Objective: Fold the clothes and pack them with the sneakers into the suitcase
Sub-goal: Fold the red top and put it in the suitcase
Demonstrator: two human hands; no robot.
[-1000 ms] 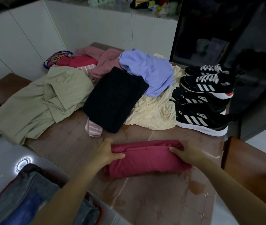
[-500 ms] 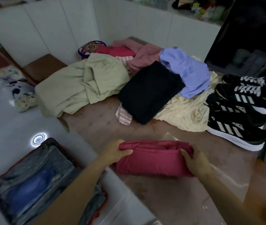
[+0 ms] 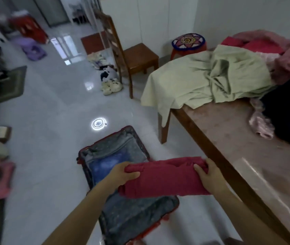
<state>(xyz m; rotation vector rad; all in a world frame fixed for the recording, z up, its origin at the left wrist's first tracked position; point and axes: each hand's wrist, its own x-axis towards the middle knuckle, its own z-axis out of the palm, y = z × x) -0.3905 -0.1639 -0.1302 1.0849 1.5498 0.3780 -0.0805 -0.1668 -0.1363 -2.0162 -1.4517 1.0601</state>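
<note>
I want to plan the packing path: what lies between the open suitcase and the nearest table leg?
In the head view, only bare white floor lies between the suitcase and the table leg; nothing stands on that stretch.

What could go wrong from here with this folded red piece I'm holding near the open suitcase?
1. The red garment is gripped only at its ends by the left hand and right hand, so its middle may sag and the fold come undone on the way into the suitcase.
2. The green garment hangs over the table corner and might slide off.
</note>
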